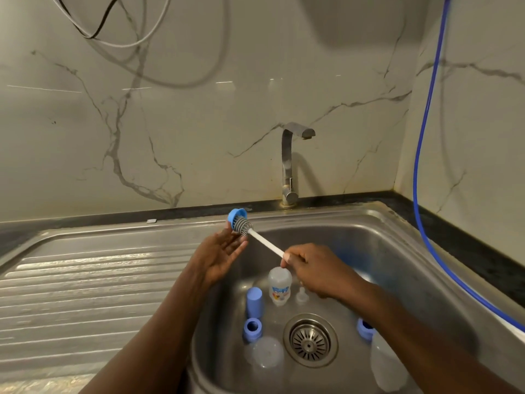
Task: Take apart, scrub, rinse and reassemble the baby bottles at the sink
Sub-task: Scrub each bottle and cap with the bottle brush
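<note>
The left hand is raised over the left rim of the stainless steel sink. Its fingers are loosely extended and the fingertips pinch a blue plastic screw ring. The grey ribbed head of a bottle brush is seated in the ring. The right hand has its fingers curled around the lower end of the brush's white straight handle.

Parts lying in the sink basin:
- a clear baby bottle body on its side; its printed label shows a blue band and red-yellow artwork, but the writing cannot be read;
- a blue cylindrical cap;
- a second blue ring;
- a clear silicone teat;
- a clear domed part;
- a third blue ring beside another clear bottle.

The round metal drain strainer sits between these parts. A chrome tap stands behind the basin.
</note>
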Tool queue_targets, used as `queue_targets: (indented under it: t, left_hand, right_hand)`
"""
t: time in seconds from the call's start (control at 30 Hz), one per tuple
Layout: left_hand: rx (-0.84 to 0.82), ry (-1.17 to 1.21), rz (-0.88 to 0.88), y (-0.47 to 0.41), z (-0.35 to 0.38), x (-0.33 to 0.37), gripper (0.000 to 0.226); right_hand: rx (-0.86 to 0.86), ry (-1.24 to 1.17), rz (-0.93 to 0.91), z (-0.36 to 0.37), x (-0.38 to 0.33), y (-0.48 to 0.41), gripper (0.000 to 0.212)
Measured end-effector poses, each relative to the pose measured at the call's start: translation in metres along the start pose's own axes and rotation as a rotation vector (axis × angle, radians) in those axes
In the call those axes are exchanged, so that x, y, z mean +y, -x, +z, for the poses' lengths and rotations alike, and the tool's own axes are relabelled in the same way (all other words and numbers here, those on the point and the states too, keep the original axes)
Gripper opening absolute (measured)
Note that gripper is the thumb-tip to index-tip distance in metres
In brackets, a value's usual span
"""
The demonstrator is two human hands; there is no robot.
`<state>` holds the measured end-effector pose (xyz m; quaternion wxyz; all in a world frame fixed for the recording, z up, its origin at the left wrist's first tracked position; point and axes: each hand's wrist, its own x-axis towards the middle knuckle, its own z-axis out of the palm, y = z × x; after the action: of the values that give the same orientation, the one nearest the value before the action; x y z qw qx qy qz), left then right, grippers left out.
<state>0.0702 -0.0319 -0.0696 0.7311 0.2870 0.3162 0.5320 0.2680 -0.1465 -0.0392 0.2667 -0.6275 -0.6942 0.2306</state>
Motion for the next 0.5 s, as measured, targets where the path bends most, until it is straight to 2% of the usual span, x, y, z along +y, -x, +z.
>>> queue_targets:
  t: [0.07, 0.17, 0.23, 0.3, 0.4, 0.43, 0.5]
  left_hand:
    - [0.044, -0.043, 0.019, -0.003, -0.001, -0.002, 0.035]
    - [0.019, -0.013, 0.0, 0.0, 0.001, -0.001, 0.04]
    - [0.022, 0.036, 0.009, 0.001, 0.004, -0.001, 0.049]
    - [-0.011, 0.139, 0.018, 0.003, 0.008, 0.0, 0.055]
    - [-0.192, 0.331, 0.025, 0.005, 0.008, 0.008, 0.049]
    - [-0.247, 0.367, 0.018, 0.006, 0.008, 0.011, 0.045]
    - [-0.263, 0.331, 0.0, 0.007, 0.008, 0.01, 0.043]
  right_hand:
    - [0.066, 0.151, -0.038, 0.001, 0.005, -0.001, 0.028]
    - [0.108, 0.208, -0.058, -0.002, 0.01, -0.001, 0.028]
    - [0.07, 0.199, -0.076, -0.001, 0.008, -0.001, 0.027]
    - [-0.017, 0.004, -0.052, 0.001, 0.001, 0.0, 0.026]
    - [-0.293, -0.581, 0.057, -0.006, -0.004, 0.004, 0.029]
    - [-0.364, -0.704, 0.067, -0.01, -0.005, 0.005, 0.031]
    - [-0.361, -0.725, 0.083, -0.011, -0.004, 0.006, 0.032]
